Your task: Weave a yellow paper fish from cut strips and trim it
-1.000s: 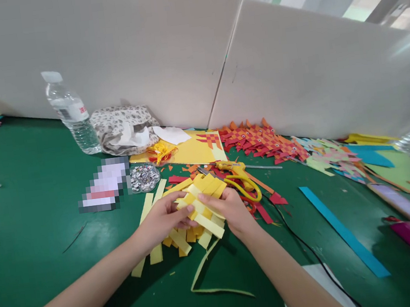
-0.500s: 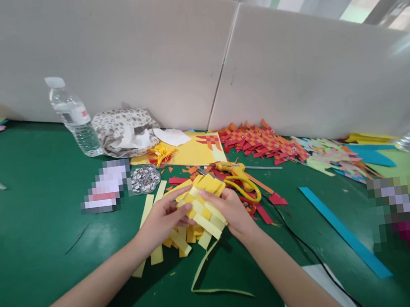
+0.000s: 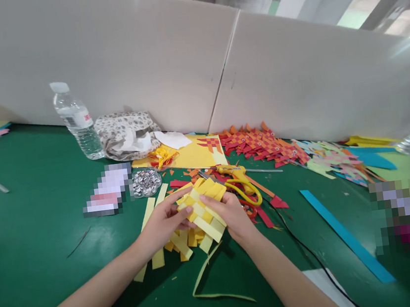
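Between my two hands is a piece of woven paper strips (image 3: pixel 206 208) in bright and pale yellow, held tilted above the table. My left hand (image 3: pixel 166 220) grips its left side, thumb on the front and fingers behind. On the right edge, my right hand (image 3: pixel 233 215) pinches it with the thumb on top. Loose yellow paper strips (image 3: pixel 180 243) lie underneath, partly hidden by my hands and the weave. A thin creased pale strip (image 3: pixel 205 273) lies on the table just in front. Yellow-handled scissors (image 3: pixel 249 193) rest just right of the weave.
A yellow glue gun (image 3: pixel 235 172) with a black cord (image 3: pixel 306 248) lies behind the scissors. Behind are a bag of googly eyes (image 3: pixel 147 182), a water bottle (image 3: pixel 77 122) and a pile of red-orange woven fish (image 3: pixel 259 144). A blue strip (image 3: pixel 345 236) lies right; a partition (image 3: pixel 122 59) borders the table.
The whole view has shifted slightly downward in the picture. Both hands keep the same grip on the woven paper, which looks nearly unchanged.
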The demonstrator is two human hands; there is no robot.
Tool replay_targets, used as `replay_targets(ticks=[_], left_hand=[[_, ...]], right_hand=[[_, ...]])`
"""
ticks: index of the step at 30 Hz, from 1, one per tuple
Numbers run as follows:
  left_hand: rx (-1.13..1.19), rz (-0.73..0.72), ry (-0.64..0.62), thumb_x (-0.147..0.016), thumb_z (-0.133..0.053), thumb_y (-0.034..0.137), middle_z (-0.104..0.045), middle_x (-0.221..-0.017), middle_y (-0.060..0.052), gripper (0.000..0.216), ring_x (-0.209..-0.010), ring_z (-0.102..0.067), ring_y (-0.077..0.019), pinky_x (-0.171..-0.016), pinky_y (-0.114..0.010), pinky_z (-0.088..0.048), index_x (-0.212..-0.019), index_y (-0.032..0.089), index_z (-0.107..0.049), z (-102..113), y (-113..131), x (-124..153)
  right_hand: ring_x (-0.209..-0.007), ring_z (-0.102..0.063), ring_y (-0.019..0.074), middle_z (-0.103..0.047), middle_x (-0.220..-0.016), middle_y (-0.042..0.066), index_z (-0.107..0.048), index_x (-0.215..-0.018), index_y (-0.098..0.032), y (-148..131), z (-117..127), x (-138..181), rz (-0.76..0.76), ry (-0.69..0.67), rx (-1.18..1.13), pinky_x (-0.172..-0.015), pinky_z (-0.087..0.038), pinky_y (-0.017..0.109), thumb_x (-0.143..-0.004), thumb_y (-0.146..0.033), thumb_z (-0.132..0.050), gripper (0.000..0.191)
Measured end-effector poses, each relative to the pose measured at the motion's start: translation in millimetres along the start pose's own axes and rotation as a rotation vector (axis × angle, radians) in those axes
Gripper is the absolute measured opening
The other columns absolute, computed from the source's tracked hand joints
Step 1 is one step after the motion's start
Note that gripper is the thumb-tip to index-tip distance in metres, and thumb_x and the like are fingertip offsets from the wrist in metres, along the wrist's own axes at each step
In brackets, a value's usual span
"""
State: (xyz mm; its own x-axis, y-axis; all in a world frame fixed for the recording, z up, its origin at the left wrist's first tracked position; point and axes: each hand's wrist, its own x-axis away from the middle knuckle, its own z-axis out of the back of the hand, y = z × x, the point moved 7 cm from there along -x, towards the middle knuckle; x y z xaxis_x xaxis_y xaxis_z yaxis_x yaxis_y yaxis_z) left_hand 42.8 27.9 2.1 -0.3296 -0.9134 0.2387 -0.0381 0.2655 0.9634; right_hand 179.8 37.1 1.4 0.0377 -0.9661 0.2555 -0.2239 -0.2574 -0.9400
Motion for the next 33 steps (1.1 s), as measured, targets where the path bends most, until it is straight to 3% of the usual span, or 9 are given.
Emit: replay_targets(ticks=[13,21,25,29,33], left_hand=[[-0.024,0.011,-0.042,-0.075,-0.063,0.038,-0.06,-0.06,0.006,0.059,-0.065,-0.068,-0.0158,-0.062,-0.025,-0.051,-0.129,0.024,-0.044,-4,-9,-1],[-0.068,0.091,0.032,-0.078,-0.054,0.05,-0.062,-0.065,0.002,0.049,-0.063,-0.069,-0.0188,-0.05,-0.022,-0.045,-0.119,0.022,-0.051,5,-11,-3],[-0.238,0.02,0.003,-0.08,-0.047,0.053,-0.061,-0.072,0.001,0.04,-0.045,-0.061,-0.0133,-0.037,-0.02,-0.036,-0.103,0.022,-0.059,7,-8,-3],[-0.326,-0.109,0.005,-0.082,-0.046,0.049,-0.048,-0.062,0.004,0.032,-0.05,-0.051,-0.0098,-0.044,-0.019,-0.038,-0.076,0.02,-0.058,8,0,-2],[-0.369,-0.171,-0.022,-0.081,-0.05,0.044,-0.035,-0.057,0.005,0.032,-0.051,-0.037,-0.0087,-0.045,-0.018,-0.033,-0.062,0.018,-0.048,6,6,-4]], right_hand=[[-0.061,-0.066,0.0223,-0.072,-0.073,0.007,-0.068,-0.081,-0.014,-2,2,2,0.013,0.077,-0.012,-0.056,-0.052,0.033,-0.058,-0.041,-0.076,0.036],[-0.059,-0.064,0.0212,-0.07,-0.07,0.005,-0.069,-0.077,-0.015,-2,2,1,0.038,0.062,0.085,-0.056,-0.051,0.033,-0.058,-0.045,-0.075,0.036],[-0.058,-0.062,0.0187,-0.069,-0.067,0.004,-0.07,-0.073,-0.015,-3,-3,3,0.048,0.025,0.171,-0.053,-0.047,0.029,-0.058,-0.042,-0.076,0.031],[-0.057,-0.06,0.0167,-0.069,-0.067,0.003,-0.069,-0.07,-0.015,-2,-5,5,0.033,-0.002,0.208,-0.053,-0.046,0.027,-0.059,-0.042,-0.075,0.03],[-0.057,-0.059,0.0161,-0.069,-0.069,0.003,-0.07,-0.071,-0.015,0,-2,4,0.036,0.005,0.266,-0.053,-0.045,0.027,-0.059,-0.041,-0.075,0.029]])
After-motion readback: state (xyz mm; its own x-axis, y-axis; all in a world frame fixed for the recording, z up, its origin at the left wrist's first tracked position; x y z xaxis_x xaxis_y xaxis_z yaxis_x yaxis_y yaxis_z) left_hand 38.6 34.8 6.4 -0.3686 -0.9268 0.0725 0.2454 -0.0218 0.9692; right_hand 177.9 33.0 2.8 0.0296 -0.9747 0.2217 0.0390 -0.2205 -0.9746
